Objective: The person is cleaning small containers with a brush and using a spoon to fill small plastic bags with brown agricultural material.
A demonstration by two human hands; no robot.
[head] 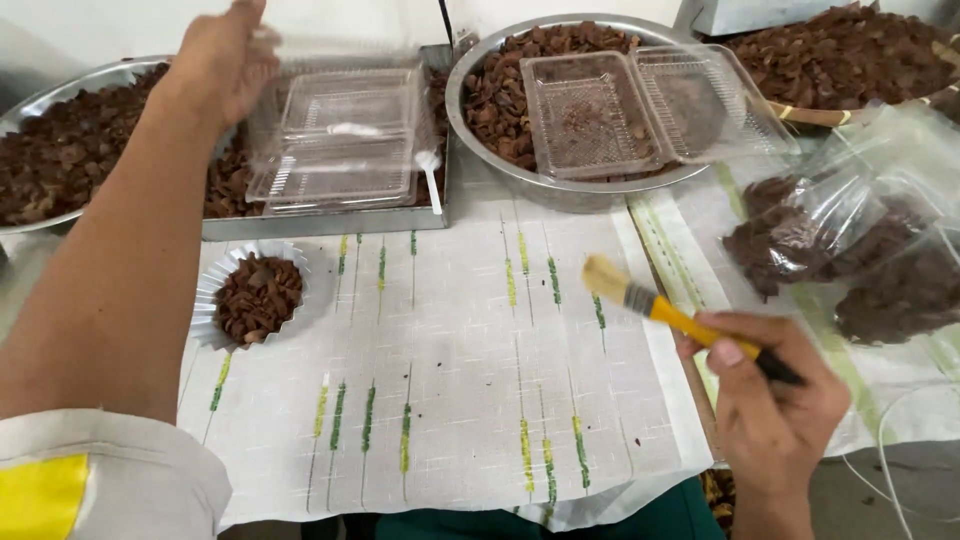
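My right hand (770, 400) grips a small yellow-handled brush (650, 303) with pale bristles, held above the white striped cloth (450, 400). My left hand (222, 60) reaches far to the back left and touches the edge of a stack of clear plastic clamshell boxes (340, 140); whether it grips them I cannot tell. A white paper cup liner (255, 295) filled with brown dried pieces sits on the cloth at the left, apart from both hands.
A metal tray (320, 222) and a round metal bowl (40, 100) hold brown pieces at the back left. Another metal bowl (480, 150) carries an open clear clamshell (620, 105). Filled clear bags (850, 250) lie at the right. A basket of brown pieces (850, 50) stands behind.
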